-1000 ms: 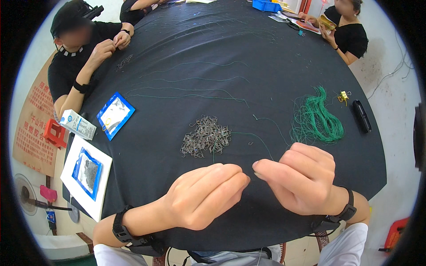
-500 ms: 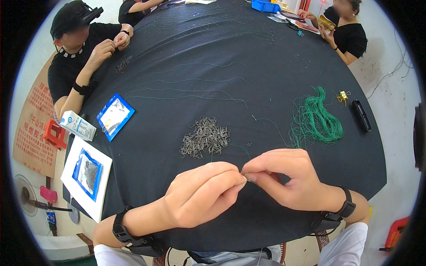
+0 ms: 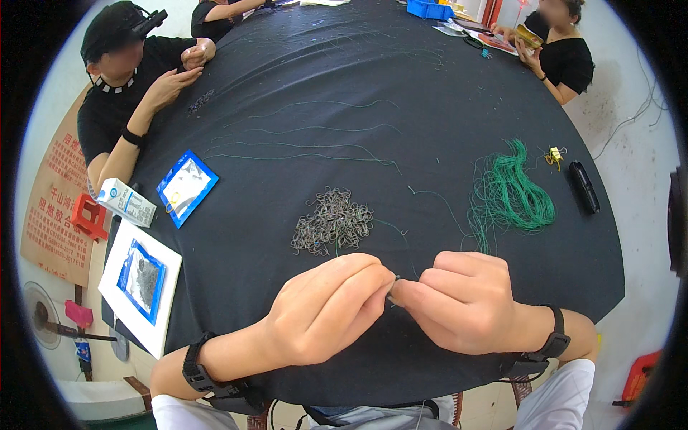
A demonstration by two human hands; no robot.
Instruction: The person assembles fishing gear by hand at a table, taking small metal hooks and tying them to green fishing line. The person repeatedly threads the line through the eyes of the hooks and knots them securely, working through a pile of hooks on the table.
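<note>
My left hand [image 3: 333, 308] and my right hand [image 3: 462, 304] meet at the fingertips, low over the black cloth. Both are closed in a pinch on a tiny fish hook with green fishing line; the fingers hide most of it, and only a small dark bit shows between the tips. Just beyond my left hand lies a heap of metal fish hooks [image 3: 331, 222]. A loose green strand [image 3: 390, 226] runs out from its right side. Farther right spreads a bundle of green fishing line [image 3: 512, 190].
Several cut lines [image 3: 308, 156] lie across the black-covered table [image 3: 430, 93]. At left are a blue packet [image 3: 188, 188], a carton [image 3: 127, 202] and a white board [image 3: 166, 315] bearing another packet. Binder clips [image 3: 554, 156] and a black case [image 3: 584, 188] sit right. Other people work around the table.
My right hand has turned, its fingers now curled more tightly and its knuckles facing up. The left stays nearly in place. At far left, a co-worker's hands have shifted apart.
</note>
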